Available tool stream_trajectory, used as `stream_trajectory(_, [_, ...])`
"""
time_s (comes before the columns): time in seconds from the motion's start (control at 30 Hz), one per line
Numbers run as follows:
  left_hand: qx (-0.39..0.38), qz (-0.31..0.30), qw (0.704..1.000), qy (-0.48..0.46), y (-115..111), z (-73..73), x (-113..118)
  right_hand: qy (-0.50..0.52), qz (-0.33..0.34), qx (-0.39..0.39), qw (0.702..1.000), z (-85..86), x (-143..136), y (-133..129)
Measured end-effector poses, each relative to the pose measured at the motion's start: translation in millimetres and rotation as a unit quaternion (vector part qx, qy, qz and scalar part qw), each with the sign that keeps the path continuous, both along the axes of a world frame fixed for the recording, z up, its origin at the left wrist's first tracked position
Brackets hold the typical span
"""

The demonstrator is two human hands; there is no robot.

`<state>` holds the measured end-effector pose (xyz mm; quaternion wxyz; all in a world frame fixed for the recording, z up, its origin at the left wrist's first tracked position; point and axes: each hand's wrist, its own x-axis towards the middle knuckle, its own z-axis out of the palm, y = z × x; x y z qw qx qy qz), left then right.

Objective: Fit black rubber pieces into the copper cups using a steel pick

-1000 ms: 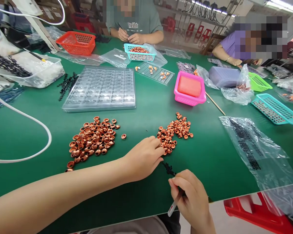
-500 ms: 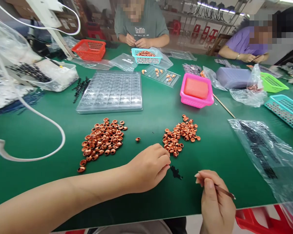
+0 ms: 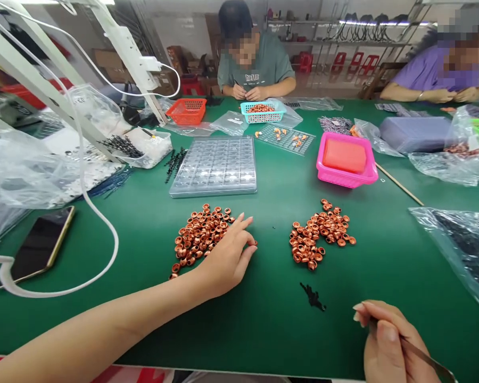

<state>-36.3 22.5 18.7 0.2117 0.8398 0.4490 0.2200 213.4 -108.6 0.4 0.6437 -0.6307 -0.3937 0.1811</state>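
My left hand [image 3: 231,256] is at the right edge of the left pile of copper-coloured rings [image 3: 199,231]. Its thumb and index finger close on a single copper ring [image 3: 256,243], mostly covered by the fingertips; the other fingers stretch out. A second pile of copper rings [image 3: 309,239] lies to the right. Below that pile sits a small cluster of thin black pieces [image 3: 313,298]. At the lower right, my right hand [image 3: 395,340] grips brown metal tweezers [image 3: 423,355], whose tips are hidden by the fingers.
Behind the left pile lies a clear compartment tray [image 3: 215,165]. A pink basket [image 3: 347,178] stands back right; a plastic bag of black parts [image 3: 463,250] lies right. A white cable [image 3: 112,234] loops beside a phone [image 3: 43,242]. Two people sit across the table.
My left hand has moved left from the right pile to the lone ring beside the left pile. The view has swung left, bringing the phone into sight. My right hand keeps the tweezers.
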Motion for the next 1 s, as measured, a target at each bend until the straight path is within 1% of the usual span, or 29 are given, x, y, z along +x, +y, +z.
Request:
stream_trajectory(0.07, [-0.004,-0.02,0.999,-0.035,-6,6.0,7,0.01,0.021,0.016,1.0,-7.9,5,4])
stream_trajectory(0.1, [-0.016,-0.045,0.998,-0.05,-10,8.2,12,0.003,0.037,0.023,0.999,-11.2,8,6])
stream_trajectory(0.17, [-0.041,-0.104,0.992,-0.064,-19,9.8,27,-0.012,0.038,0.022,0.999,-15.1,15,8])
stream_trajectory(0.23, [-0.055,-0.152,0.985,-0.067,-26,7.2,43,-0.055,0.034,-0.001,0.998,-14.6,22,8])
stream_trajectory(0.3, [-0.068,-0.174,0.979,-0.079,-29,1.7,57,-0.125,0.028,-0.047,0.991,-10.7,30,5])
stream_trajectory(0.4, [-0.099,-0.172,0.973,-0.115,-28,-7.2,66,-0.209,0.021,-0.117,0.971,-4.1,41,-6])
stream_trajectory(0.47, [-0.125,-0.158,0.97,-0.138,-25,-11.0,65,-0.207,0.029,-0.153,0.966,-1.5,46,-14])
stream_trajectory(0.53, [-0.148,-0.147,0.966,-0.156,-22,-13.0,63,-0.173,0.042,-0.168,0.97,-0.1,46,-19])
stream_trajectory(0.6, [-0.159,-0.142,0.962,-0.168,-20,-14.1,61,-0.141,0.054,-0.16,0.975,1.1,42,-20])
stream_trajectory(0.67, [-0.162,-0.144,0.96,-0.18,-20,-15.1,60,-0.124,0.07,-0.134,0.981,2.2,35,-14])
stream_trajectory(0.8, [-0.148,-0.14,0.956,-0.211,-21,-17.1,61,-0.094,0.131,-0.081,0.983,2.2,15,3])
stream_trajectory(0.9, [-0.143,-0.151,0.954,-0.215,-20,-17.5,61,-0.061,0.164,-0.094,0.98,-1.0,6,10])
stream_trajectory(1.0, [-0.15,-0.162,0.951,-0.215,-18,-16.4,60,-0.055,0.159,-0.107,0.98,-5.0,7,7])
